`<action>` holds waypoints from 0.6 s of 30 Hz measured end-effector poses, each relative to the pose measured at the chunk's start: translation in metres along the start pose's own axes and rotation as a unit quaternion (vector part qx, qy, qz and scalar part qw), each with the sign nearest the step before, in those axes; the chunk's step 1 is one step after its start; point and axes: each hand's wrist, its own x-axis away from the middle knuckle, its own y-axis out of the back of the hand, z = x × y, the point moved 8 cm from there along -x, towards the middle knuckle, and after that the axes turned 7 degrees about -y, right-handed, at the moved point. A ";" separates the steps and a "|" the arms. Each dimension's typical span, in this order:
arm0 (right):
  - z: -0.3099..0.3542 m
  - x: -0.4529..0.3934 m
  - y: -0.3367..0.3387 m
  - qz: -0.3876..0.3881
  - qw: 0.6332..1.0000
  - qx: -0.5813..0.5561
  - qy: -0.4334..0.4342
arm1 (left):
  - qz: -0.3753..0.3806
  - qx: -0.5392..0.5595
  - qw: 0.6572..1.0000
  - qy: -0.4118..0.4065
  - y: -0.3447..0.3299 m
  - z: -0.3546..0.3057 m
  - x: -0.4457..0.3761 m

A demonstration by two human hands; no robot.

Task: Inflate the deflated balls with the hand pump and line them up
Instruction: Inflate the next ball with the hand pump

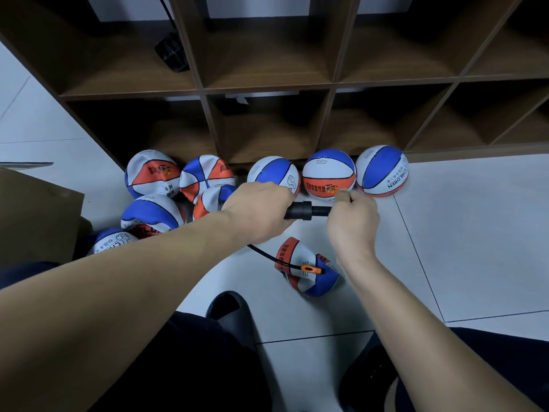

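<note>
Pump long axis level, left-right | left hand grips barrel | right hand clenched on handle end | hose runs down into deflated ball

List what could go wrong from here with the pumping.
1. The orange-tipped black hose lies loosely across the limp red, white and blue ball; pump strokes may tug its needle out.
2. Nothing steadies that ball: the left hand grips the black pump barrel and the right hand its handle, so it may shift.
</note>
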 end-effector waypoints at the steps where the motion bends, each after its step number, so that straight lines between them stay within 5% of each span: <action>1: 0.000 0.001 -0.003 0.001 1.000 0.002 0.003 | -0.004 -0.002 1.000 -0.002 0.000 -0.003 -0.001; 15: 0.003 0.004 -0.025 0.129 0.991 -0.010 -0.017 | -0.026 -0.010 0.999 -0.022 0.005 -0.003 -0.004; 18: -0.012 -0.017 0.000 0.101 0.993 -0.010 -0.061 | 0.006 -0.015 1.000 -0.007 0.001 0.020 0.000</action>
